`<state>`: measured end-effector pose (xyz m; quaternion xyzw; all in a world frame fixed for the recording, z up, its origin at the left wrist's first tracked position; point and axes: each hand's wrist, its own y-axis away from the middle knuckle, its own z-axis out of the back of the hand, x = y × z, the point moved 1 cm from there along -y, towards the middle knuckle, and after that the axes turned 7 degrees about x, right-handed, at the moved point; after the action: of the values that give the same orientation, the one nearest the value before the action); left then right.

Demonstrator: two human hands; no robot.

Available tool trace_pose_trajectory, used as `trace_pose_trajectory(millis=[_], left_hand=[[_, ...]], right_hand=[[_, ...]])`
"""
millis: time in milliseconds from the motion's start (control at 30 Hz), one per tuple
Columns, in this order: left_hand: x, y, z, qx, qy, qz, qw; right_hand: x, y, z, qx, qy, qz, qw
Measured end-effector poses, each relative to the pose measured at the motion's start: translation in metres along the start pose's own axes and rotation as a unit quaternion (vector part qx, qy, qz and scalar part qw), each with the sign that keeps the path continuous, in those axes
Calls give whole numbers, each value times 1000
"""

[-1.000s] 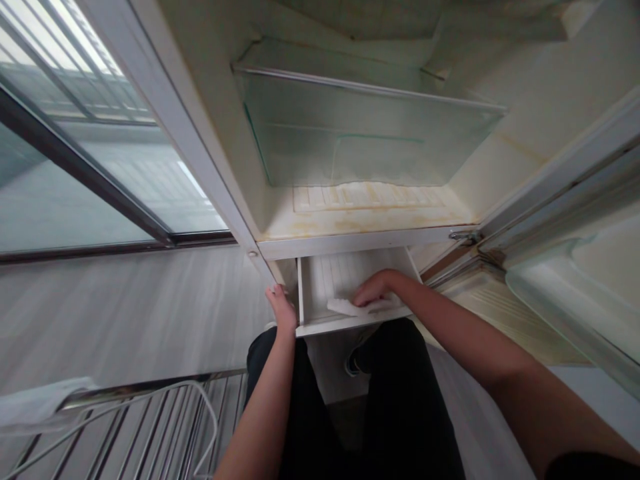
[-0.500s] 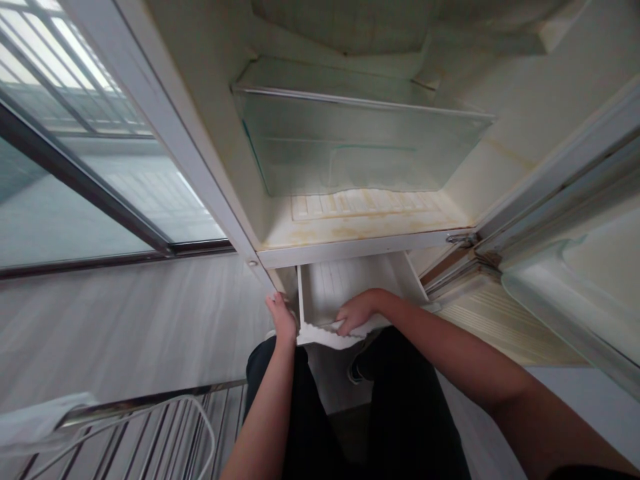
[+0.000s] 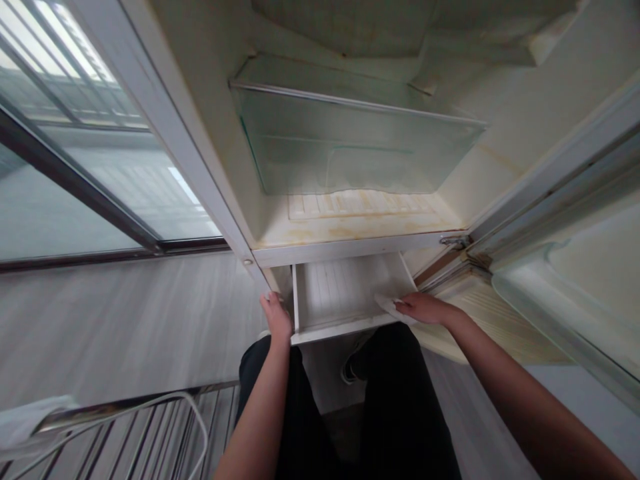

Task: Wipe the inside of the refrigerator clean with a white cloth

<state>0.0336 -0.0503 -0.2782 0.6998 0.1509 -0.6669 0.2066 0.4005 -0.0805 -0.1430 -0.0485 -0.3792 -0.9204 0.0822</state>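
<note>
I look down into an open, stained white fridge. A white pulled-out drawer sits at the bottom. My left hand grips the drawer's left front corner, fingers closed on it. My right hand presses a white cloth against the drawer's right wall, fingers flat on the cloth. Above the drawer is the yellowed fridge floor and a clear glass shelf.
The open fridge door stands at the right. A glass window or sliding door is at the left. A metal rack with a white cable lies at the lower left. My dark trousers fill the bottom centre.
My right hand has carried the cloth from the drawer's front middle across to its right side. My left hand stays on the left corner. The drawer sits level again.
</note>
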Motion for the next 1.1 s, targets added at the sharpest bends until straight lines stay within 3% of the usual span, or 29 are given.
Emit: trace_pose_trajectory(millis=[100,233,333,400,467,533,600,667,733,800,867,933,1100], left_hand=[[2,-1,0,-4,-14,-7,1000],[1,-2,-1,-8,-19,-7,1000],[-1,-2,-1,-7,-19,-11,1000],[-2,-1,-1,-6,-18,-12,1000],[-3,-1,-1,-5,-19,-10,1000],[-4,-2,-1,-5,-22,-7,1000],[-4,-2,-2,-6,-24,-5,1000],[-5,-1,-2,-8,-26,-1,1000],[-6,-1,-2,-7,-27,2,1000],[-8,0,-2,-6,-27,6,1000],[-9,0,-1,-4,-26,9,1000],[-10,1,-1,-4,-25,11,1000],[-11,1,-1,-9,-25,16,1000]], right_hand=[[10,-2,-5,-15,12,21,1000],[16,-22,4,14,-35,45,998],[5,-34,12,32,-187,2,982],[-5,-36,14,15,-350,-35,936],[-12,-30,13,-54,-480,-49,874],[-15,-18,12,-200,-494,-52,844],[-16,-1,12,-366,-384,-67,845],[-14,11,13,-427,-211,-62,877],[-12,12,13,-363,-44,-3,931],[-13,3,13,-242,75,51,966],[-16,-12,15,-147,142,65,977],[-19,-28,17,-94,183,62,977],[-13,-66,22,-72,213,27,974]])
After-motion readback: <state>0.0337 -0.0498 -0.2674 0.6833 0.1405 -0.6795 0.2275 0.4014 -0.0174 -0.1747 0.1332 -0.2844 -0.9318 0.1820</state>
